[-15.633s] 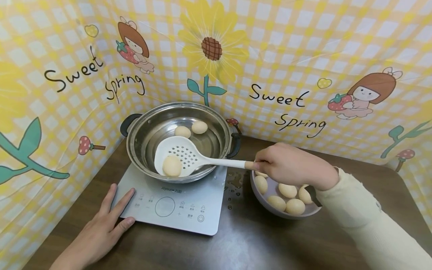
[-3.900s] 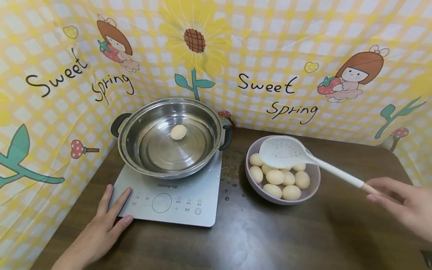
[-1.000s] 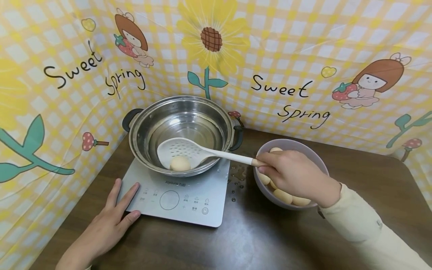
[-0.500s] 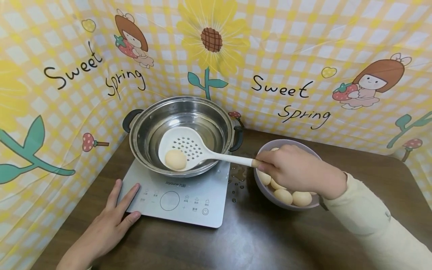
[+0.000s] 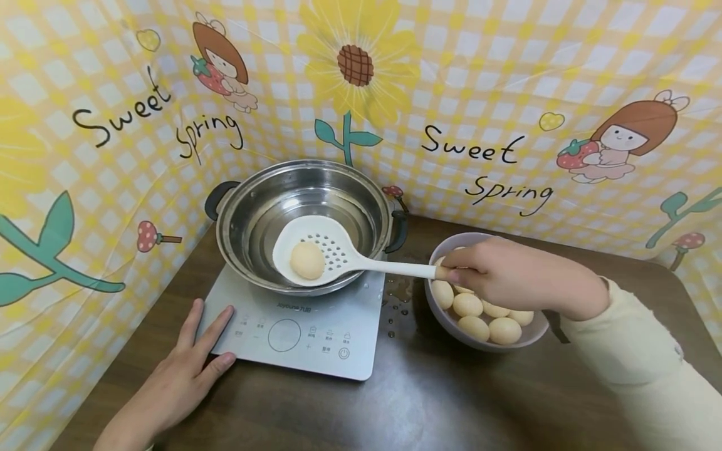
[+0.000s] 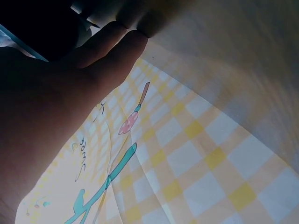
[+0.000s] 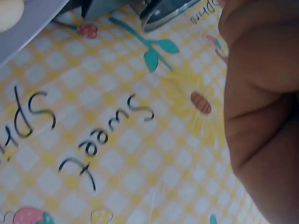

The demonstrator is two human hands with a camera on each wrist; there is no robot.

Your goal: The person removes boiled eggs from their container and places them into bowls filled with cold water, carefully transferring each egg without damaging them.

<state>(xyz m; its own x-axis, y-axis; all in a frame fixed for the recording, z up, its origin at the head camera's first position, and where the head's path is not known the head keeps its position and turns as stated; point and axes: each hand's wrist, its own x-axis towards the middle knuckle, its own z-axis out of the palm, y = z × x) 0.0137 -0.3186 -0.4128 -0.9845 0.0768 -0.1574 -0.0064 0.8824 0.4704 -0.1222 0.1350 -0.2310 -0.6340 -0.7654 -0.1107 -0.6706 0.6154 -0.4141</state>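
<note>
My right hand (image 5: 502, 274) grips the wooden end of a white skimmer (image 5: 338, 258), its arm reaching over the bowl. One light brown egg (image 5: 307, 260) lies in the skimmer's perforated head, over the near side of a steel pot (image 5: 225, 250) with water in it. Several eggs (image 5: 474, 327) are heaped in a pale purple bowl (image 5: 445, 326), partly hidden by the right hand. My left hand (image 5: 175, 376) rests with fingers spread at the left edge of the white induction cooker (image 5: 350, 363) under the pot; the left wrist view shows its fingers (image 6: 117, 58) extended.
Water drops (image 5: 400, 310) lie on the dark wooden table (image 5: 417, 401) between cooker and bowl. A yellow checked cloth (image 5: 474, 62) covers the walls close behind the pot and at the left. Black handles (image 5: 398, 230) stick out from the pot's sides.
Earlier, eggs lay in the pot's water and the skimmer tipped over the bowl. Over the last second the skimmer with its egg has levelled and shifted slightly right. My left hand stays put.
</note>
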